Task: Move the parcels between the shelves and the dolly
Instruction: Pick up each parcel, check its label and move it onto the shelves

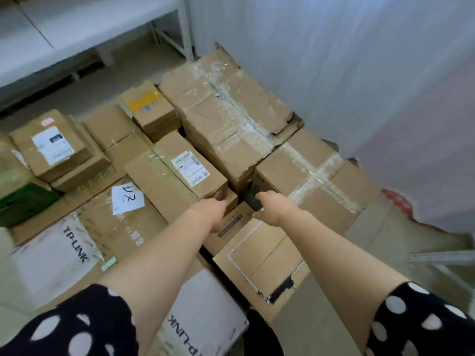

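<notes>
Both hands reached to a small brown carton at the centre of the parcel pile. The left hand was at its 10 o'clock corner and the right hand at 2 o'clock, beside a dark gap. The fingertips were hidden, so the grip could not be told. A white box at 8 o'clock read "TP-LINK", as did another box at 6. A handwritten note at 9 read roughly "D2".

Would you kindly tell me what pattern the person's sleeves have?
The sleeves are black with large white polka dots, best seen in the head view.
</notes>
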Tool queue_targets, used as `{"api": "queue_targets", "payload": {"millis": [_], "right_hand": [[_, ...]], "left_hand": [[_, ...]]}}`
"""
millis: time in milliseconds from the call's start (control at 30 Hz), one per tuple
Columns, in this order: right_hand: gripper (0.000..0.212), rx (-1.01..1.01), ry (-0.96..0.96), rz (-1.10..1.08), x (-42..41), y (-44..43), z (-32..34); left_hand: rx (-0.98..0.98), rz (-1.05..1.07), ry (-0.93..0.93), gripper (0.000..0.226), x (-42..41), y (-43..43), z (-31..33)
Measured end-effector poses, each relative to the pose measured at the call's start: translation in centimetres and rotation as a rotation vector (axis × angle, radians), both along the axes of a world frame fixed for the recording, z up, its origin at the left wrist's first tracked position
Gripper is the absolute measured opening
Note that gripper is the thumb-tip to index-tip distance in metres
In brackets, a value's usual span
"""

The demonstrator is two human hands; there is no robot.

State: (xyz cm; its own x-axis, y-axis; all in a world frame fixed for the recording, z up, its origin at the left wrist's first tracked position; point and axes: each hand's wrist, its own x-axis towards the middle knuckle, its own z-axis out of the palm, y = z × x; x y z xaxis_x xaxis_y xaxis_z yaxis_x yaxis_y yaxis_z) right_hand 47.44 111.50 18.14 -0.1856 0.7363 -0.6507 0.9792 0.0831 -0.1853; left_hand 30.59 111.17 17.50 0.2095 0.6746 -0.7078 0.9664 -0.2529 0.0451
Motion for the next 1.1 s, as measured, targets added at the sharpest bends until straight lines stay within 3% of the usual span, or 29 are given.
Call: {"api": "queue_targets", "payload": {"millis": [133,367,767,1100], "right_hand": [[0.071,0.108,0.120,-0.336,2.1,-6.5,6.0],[0.097,0.189,0.108,-0.596,4.1,-20.2,12.3],[0.094,0.282,0.018,-0.973,2.0,-46.2,16.4],[0.082,0.262,-0.212,-1.222,-7.4,-67.7,18.5]], "left_hand": [[0.104,0.007,-0.161,0.066,2.0,-3.0,5.8],[0.140,-0.187,-0.288,0.084,5.4,-10.7,13.2],[0.301,-0.658,-0.331,0.089,8.2,-31.8,19.5],[0.195,-1.030,-0.317,0.085,2.8,-51.6,22.1]]}}
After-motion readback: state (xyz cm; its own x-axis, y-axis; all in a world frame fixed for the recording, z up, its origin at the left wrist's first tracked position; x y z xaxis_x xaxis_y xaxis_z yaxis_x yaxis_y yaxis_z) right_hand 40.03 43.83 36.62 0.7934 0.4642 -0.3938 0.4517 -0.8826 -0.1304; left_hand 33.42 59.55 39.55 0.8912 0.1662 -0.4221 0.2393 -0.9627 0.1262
